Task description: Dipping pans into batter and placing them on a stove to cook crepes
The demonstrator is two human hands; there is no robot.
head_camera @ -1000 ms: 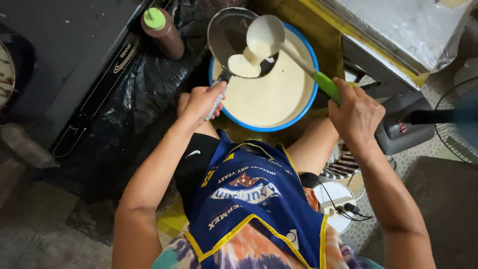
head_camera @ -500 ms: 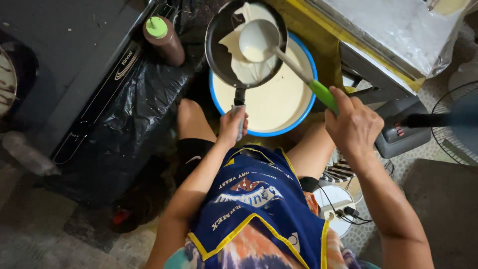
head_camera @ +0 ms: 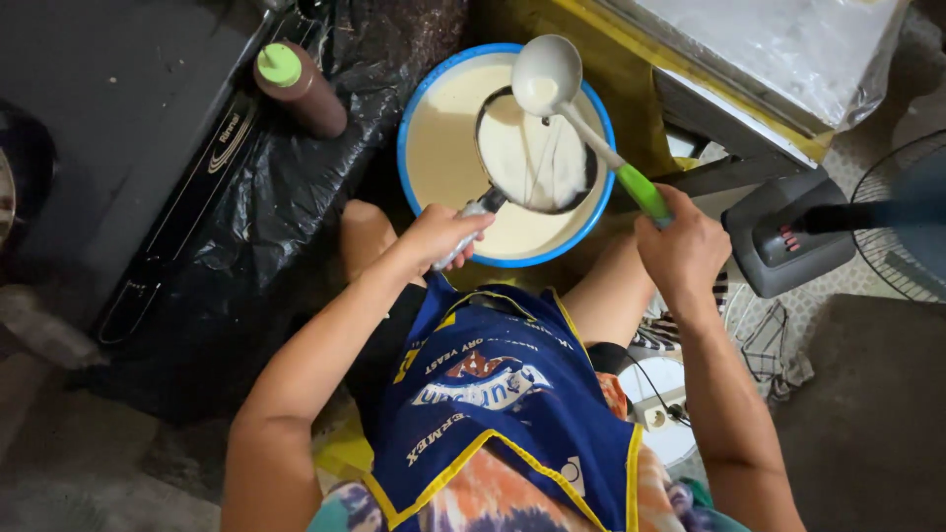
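My left hand point(head_camera: 441, 236) grips the metal handle of a small dark frying pan point(head_camera: 537, 153), held over a blue-rimmed bowl point(head_camera: 414, 108) of pale batter. The pan's inside is coated with batter. My right hand point(head_camera: 682, 246) holds the green handle of a white ladle point(head_camera: 548, 74), whose empty cup sits above the pan's far edge. Thin strands of batter run down inside the pan. The bowl stands on the floor between my knees, just beyond my blue apron point(head_camera: 503, 394).
A brown squeeze bottle with a green cap point(head_camera: 299, 87) stands left of the bowl on black plastic sheeting point(head_camera: 266, 197). A dark stove body point(head_camera: 118, 128) lies far left. A fan base point(head_camera: 788, 236) and grille are at right, a plastic-covered tray point(head_camera: 769, 49) above.
The pan has come down and to the right, over the bowl's middle. The ladle has emptied and lifted above the pan's far edge. Both hands have shifted lower in view.
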